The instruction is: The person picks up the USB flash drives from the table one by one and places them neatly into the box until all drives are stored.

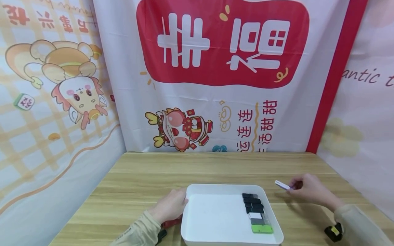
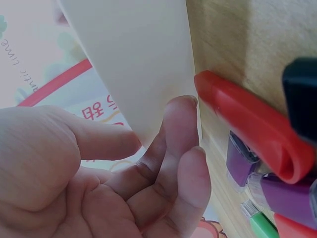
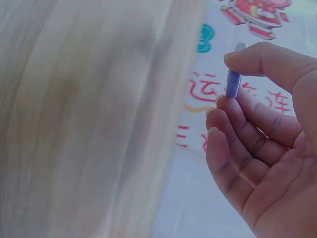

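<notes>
My left hand (image 1: 170, 207) holds the left wall of a white tray (image 1: 212, 213), thumb on one side and fingers on the other in the left wrist view. To the right of the tray, my right hand (image 1: 312, 192) pinches a small white and purple-blue USB flash drive (image 1: 282, 185) between thumb and fingers, above the table. In the right wrist view the drive (image 3: 233, 83) shows edge-on. Along the tray's right side lies a column of flash drives: several black ones (image 1: 253, 204), a white one (image 1: 255, 215), a grey one (image 1: 257, 221) and a green one (image 1: 262, 229).
Beside the tray's left wall, on the wooden table (image 1: 138, 177), lie a red flash drive (image 2: 252, 124), purple ones (image 2: 290, 198) and a green one (image 2: 262, 223), partly hidden by my left arm in the head view. Printed cloth (image 1: 227, 136) hangs behind the table.
</notes>
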The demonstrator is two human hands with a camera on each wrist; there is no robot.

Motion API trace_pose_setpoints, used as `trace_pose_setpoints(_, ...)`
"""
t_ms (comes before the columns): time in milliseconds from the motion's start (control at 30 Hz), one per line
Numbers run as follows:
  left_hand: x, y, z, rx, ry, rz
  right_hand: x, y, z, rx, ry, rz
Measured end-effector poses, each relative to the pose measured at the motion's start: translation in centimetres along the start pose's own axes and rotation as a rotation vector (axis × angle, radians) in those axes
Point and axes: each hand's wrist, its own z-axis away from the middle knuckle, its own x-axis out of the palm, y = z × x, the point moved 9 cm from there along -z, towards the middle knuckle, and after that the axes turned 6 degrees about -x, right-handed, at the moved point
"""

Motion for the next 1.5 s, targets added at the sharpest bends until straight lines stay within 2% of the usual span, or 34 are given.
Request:
trace_pose_setpoints(300,-0.3,0.4,0.1,0.018,0.026,-0.048,-0.8,-2.7,0.4,0.003,0.048,0.049)
trace_pose_setpoints(467,-0.3,0.4,0.2,0.009,0.028,-0.048,-1.1,-4.5,0.8,-0.011,0.064,0.036)
trace_pose_setpoints(867,-0.3,0.3,0.4,0.006,0.028,-0.042,-1.3,-9.3,1.9,-0.129,0.131,-0.004)
trace_pose_setpoints(1100,0.0,-0.1,0.1,-0.003,0.021,-0.053,0.0,-11.3,2.5,-0.183,0.049,-0.049)
trace_pose_setpoints(1233,0.1,0.0,0.1,0.007,0.018,-0.043,0.6,-12.0,2.6,-0.160,0.010,-0.055)
trace_pose_setpoints(1333,-0.1,0.2,0.1,0.028,0.029,-0.042,0.7,-12.8,2.8,-0.160,0.010,-0.051)
trace_pose_setpoints(1500,-0.3,0.4,0.2,0.026,0.033,-0.044,0.6,-14.4,3.3,-0.247,0.049,-0.065)
